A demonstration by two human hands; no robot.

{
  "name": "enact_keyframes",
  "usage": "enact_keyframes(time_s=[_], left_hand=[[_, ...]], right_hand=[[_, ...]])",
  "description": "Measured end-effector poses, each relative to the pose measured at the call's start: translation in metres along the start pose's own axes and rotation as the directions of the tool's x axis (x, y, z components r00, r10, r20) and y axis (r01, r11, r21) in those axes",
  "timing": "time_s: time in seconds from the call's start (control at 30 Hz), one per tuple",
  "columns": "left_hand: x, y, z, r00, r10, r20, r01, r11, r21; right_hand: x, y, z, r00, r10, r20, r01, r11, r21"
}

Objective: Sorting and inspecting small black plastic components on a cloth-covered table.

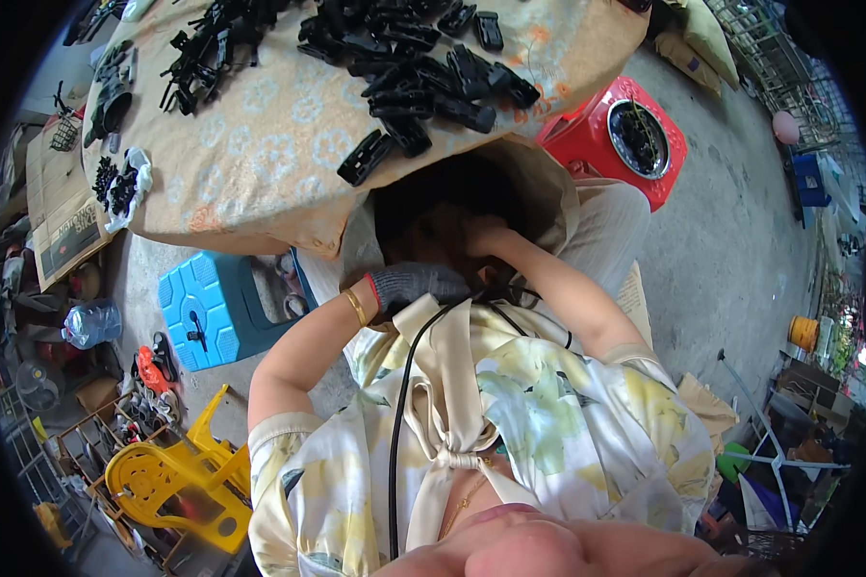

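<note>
My left hand, in a grey knit glove with a red cuff, lies at the near edge of a dark hollow framed by beige cloth over my lap. Its fingertips are lost in the shadow. Bare, my right hand reaches into the same hollow from the right. What either hand touches inside cannot be made out. Just beyond, on a table with a flowered cloth, lies a heap of black plastic buckle-like pieces. One such piece sits close to the table's near edge.
More black parts and a white bag of small black pieces lie on the table's left. Blue and red stools flank me. A yellow plastic chair stands lower left. A black cord hangs down my front.
</note>
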State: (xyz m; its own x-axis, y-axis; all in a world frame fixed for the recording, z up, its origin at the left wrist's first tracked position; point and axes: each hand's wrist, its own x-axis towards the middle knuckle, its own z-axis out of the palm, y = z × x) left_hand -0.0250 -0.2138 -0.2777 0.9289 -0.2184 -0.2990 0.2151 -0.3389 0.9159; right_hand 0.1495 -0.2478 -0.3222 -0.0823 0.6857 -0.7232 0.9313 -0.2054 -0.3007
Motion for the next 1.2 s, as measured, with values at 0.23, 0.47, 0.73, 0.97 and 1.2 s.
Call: enact_keyframes(time_s=[0.23, 0.47, 0.73, 0.97, 1.2], left_hand=[[0.035, 0.014, -0.064, 0.874, -0.470, -0.122, 0.485, 0.826, 0.286], [0.040, -0.065, -0.025, 0.772, -0.101, -0.627, 0.345, 0.896, 0.281], [0.009, 0.080, -0.041, 0.705, 0.048, -0.708, 0.337, 0.855, 0.394], [-0.073, 0.202, -0.127, 0.291, 0.538, -0.791, 0.539, 0.591, 0.600], [-0.067, 0.185, -0.130, 0.526, 0.419, -0.740, 0.412, 0.636, 0.653]], right_hand=[[0.024, 0.022, 0.023, 0.993, 0.120, 0.016, -0.121, 0.983, 0.135], [-0.078, -0.022, -0.069, 0.880, -0.303, -0.367, 0.305, 0.951, -0.053], [-0.149, -0.028, -0.241, 0.040, -0.400, -0.916, 0.567, 0.764, -0.309], [-0.131, -0.073, -0.227, 0.245, -0.448, -0.860, 0.489, 0.823, -0.289], [-0.151, -0.049, -0.190, 0.166, -0.573, -0.803, 0.550, 0.729, -0.407]])
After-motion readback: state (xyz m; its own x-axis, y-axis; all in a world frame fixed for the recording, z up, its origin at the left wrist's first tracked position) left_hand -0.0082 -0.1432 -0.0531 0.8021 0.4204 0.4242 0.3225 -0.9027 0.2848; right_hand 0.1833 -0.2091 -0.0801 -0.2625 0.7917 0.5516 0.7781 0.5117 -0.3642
